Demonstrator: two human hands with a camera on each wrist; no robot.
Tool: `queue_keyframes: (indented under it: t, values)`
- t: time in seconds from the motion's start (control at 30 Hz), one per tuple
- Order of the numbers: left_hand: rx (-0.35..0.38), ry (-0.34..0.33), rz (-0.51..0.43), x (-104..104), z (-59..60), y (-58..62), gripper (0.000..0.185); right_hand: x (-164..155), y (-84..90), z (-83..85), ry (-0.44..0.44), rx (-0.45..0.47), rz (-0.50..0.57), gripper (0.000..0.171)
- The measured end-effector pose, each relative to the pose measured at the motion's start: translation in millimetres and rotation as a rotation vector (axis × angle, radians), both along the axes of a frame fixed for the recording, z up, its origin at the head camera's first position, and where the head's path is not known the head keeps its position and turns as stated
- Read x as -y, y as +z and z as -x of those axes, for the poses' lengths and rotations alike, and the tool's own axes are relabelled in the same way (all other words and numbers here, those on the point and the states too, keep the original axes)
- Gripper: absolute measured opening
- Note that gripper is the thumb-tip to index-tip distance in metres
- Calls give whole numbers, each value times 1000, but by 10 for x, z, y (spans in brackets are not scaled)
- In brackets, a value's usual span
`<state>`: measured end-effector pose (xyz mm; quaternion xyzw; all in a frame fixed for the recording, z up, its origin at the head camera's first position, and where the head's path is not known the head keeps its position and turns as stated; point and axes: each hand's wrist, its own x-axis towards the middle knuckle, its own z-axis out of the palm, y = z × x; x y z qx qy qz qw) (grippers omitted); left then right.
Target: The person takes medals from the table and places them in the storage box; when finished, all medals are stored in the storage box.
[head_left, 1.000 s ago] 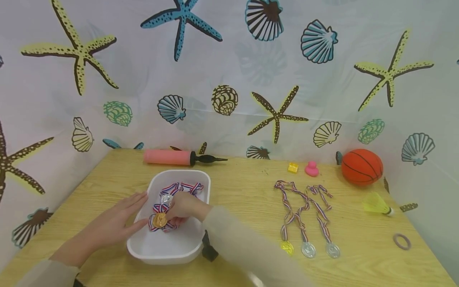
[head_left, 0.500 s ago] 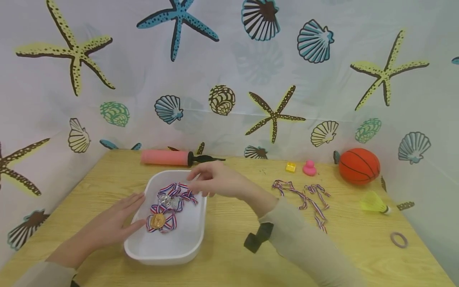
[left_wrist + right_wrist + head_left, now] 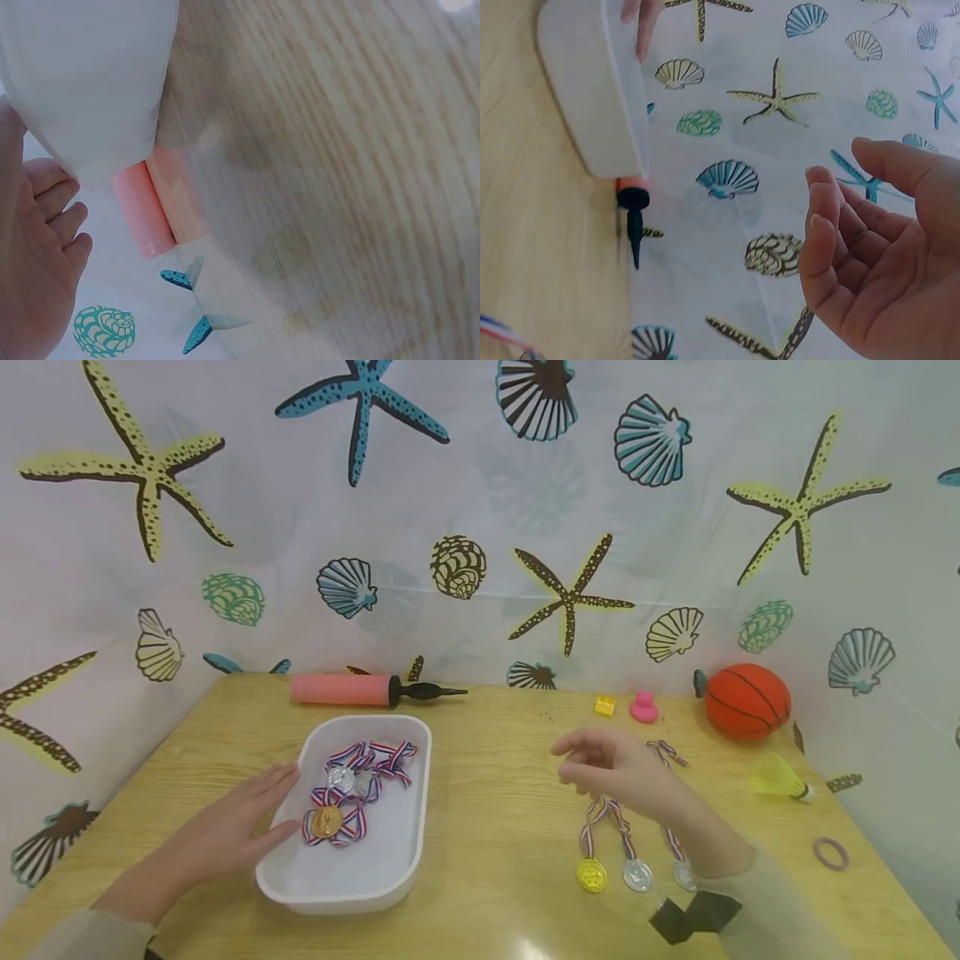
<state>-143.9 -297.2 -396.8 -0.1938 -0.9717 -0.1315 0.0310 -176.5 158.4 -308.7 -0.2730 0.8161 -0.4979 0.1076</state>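
Left hand (image 3: pixel 232 822), fingers extended, rested against the left rim of the white tub (image 3: pixel 360 872), within which lay bundled medals (image 3: pixel 327 821). Right hand (image 3: pixel 622 772), loosely curled and grasping nothing, hovered above ribbons (image 3: pixel 587 841) of three laid-out medals (image 3: pixel 637 876). Behind the tub: pink pump (image 3: pixel 341 690).

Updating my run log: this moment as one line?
left hand: at white tub; right hand: holds nothing, over ribbons; medals: in tub, on table

A hand could pass over the table (image 3: pixel 498 793) right of the tub (image 3: pixel 352 870). The pump (image 3: pixel 341 689) obstructs behind the tub, the left hand (image 3: pixel 232 822) at the tub's left side.
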Motion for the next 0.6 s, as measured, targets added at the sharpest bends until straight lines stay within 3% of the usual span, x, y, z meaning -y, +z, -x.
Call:
queue_keyframes:
  t: [0.23, 0.4, 0.6]
  values:
    - [-16, -7, -3, 6, -11, -2, 67, -387, -534, -107, -83, 36, -129, 28]
    - [-12, -8, -6, 18, -10, -4, 68, -413, -871, -200, -81, -40, -281, 24]
    - [-12, -4, -2, 25, -1, -12, 68, -382, -1059, -218, -116, -154, -442, 28]
